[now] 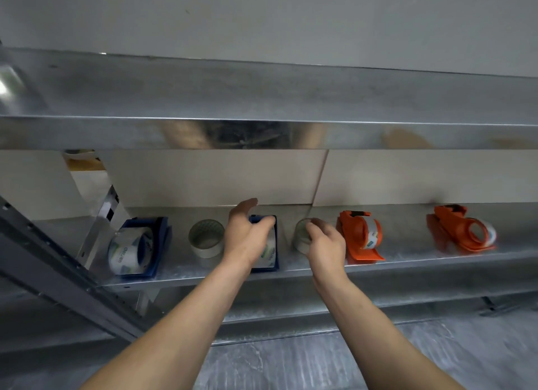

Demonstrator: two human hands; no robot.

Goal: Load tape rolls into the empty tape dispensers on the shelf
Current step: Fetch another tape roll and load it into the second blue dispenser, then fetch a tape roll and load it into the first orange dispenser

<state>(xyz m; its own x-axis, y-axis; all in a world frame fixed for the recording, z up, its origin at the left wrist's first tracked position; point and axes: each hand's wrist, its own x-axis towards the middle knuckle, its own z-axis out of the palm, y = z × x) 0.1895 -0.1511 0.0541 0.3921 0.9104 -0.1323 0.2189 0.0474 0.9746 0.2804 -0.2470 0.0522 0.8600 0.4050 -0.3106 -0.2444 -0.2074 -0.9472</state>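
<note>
Four dispensers: each holds a roll.
Your left hand (247,238): fingers spread over the middle blue dispenser (269,244).
Your right hand (323,244): fingers curled on the loose tape roll (301,237).

A bare metal upper shelf (262,98) spans the top, a pale wall (262,14) above it, white boxes (218,177) beneath, grey floor (320,360) below.
</note>
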